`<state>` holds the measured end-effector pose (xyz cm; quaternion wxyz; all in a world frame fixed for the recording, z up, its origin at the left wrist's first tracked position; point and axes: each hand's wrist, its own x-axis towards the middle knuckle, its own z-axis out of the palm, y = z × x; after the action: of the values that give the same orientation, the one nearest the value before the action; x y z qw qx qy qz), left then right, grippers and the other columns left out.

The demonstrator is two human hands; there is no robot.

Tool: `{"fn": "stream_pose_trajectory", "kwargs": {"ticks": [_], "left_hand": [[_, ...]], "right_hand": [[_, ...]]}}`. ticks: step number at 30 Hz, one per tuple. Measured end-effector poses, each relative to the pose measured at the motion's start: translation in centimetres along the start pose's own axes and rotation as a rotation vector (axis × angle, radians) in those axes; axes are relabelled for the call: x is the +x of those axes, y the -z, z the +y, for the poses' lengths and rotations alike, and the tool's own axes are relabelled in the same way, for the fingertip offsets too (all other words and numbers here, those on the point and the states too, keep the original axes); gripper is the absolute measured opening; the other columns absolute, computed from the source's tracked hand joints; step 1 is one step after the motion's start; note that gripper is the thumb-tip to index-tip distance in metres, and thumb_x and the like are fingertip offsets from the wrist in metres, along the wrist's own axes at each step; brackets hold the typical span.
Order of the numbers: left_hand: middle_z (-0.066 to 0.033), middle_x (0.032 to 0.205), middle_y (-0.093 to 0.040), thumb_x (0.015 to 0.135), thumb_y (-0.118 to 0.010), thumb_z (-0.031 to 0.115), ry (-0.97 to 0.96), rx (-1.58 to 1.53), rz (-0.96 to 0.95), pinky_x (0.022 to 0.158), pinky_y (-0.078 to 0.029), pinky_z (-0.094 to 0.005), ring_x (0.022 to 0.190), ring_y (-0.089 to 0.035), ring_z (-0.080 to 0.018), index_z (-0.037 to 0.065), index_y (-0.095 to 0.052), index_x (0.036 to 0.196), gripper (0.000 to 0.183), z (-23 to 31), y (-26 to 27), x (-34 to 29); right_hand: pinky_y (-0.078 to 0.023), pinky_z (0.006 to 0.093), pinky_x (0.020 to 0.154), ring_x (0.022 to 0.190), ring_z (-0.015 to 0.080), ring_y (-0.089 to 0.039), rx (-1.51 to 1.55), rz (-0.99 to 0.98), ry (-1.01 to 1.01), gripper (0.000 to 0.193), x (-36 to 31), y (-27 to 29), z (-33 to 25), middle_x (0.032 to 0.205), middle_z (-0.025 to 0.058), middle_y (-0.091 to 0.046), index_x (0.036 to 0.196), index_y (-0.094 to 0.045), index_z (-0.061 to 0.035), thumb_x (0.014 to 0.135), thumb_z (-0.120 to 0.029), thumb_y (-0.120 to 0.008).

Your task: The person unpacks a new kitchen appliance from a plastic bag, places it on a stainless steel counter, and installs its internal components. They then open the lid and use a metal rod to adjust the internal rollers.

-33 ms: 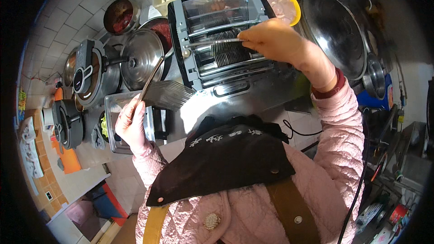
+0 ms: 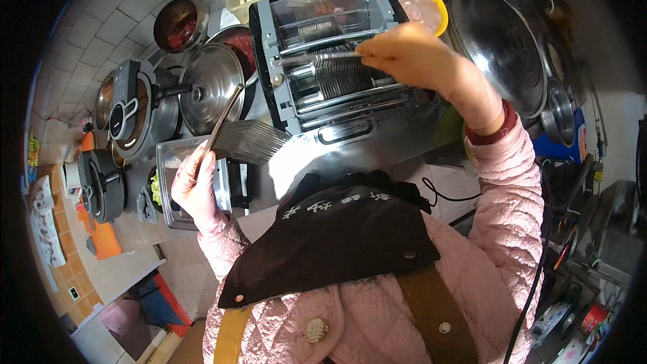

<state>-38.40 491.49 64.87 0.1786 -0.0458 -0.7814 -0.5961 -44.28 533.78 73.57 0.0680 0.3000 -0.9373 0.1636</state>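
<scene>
A meat-cutting machine [image 2: 396, 8] with a grey frame and rows of round blades stands on the metal counter. My right hand [image 2: 408, 54] is over its right half, fingers pinched on the end of a metal comb bar [image 2: 317, 58] that lies across the blades. That bar looks blurred, and its tines cannot be made out. In my left hand [image 2: 195, 185], closed round its long edge bar, is a comb-like metal rack [image 2: 253, 140]. Its thin tines point right, toward the machine's near left corner, over the counter.
Below my left hand sits a clear plastic box [image 2: 168, 162]. A pot lid [image 2: 209, 87] and a bowl of red meat [image 2: 178, 23] are to the left. Behind the machine's right end is a yellow bowl [image 2: 441, 10] of pale meat. A large wok [image 2: 499, 47] stands at right.
My right hand and the comb bar in it have risen very slightly away from me. My left hand and the rack stay in place.
</scene>
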Motion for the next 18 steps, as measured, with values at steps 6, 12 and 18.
{"fn": "stream_pose_trajectory", "kwargs": {"ticks": [6, 12, 18], "left_hand": [[-0.0102, 0.103, -0.073, 0.080, -0.076, -0.007, 0.046, -0.018, 0.040, 0.087, -0.051, -0.0268, 0.093, -0.066, -0.0143, -0.001, -0.074, 0.108, 0.028, -0.2, 0.0, 0.0], [-0.0110, 0.104, -0.073, 0.080, -0.076, -0.008, 0.000, -0.060, 0.023, 0.090, -0.052, -0.0279, 0.096, -0.067, -0.0154, -0.002, -0.074, 0.107, 0.028, 0.1, -0.1, -0.2], [-0.0107, 0.103, -0.073, 0.080, -0.075, -0.009, 0.000, -0.049, 0.014, 0.090, -0.052, -0.0277, 0.095, -0.067, -0.0154, -0.002, -0.074, 0.108, 0.029, 0.2, -0.2, 0.0]], "right_hand": [[-0.053, 0.0376, 0.069, 0.078, 0.0319, -0.068, 0.037, 0.183, 0.012, 0.020, 0.0, -1.6, 0.0, 0.085, 0.0136, -0.070, 0.101, -0.071, -0.0031, 0.087, -0.016, -0.072], [-0.054, 0.0372, 0.071, 0.081, 0.0315, -0.068, 0.093, 0.040, -0.012, 0.017, 0.1, -1.5, 0.3, 0.089, 0.0142, -0.071, 0.101, -0.072, -0.0053, 0.088, -0.017, -0.071], [-0.054, 0.0393, 0.068, 0.078, 0.0339, -0.069, 0.071, 0.105, 0.034, 0.017, 0.4, -1.3, 0.6, 0.086, 0.0165, -0.070, 0.102, -0.070, -0.0071, 0.089, -0.017, -0.068]]}}
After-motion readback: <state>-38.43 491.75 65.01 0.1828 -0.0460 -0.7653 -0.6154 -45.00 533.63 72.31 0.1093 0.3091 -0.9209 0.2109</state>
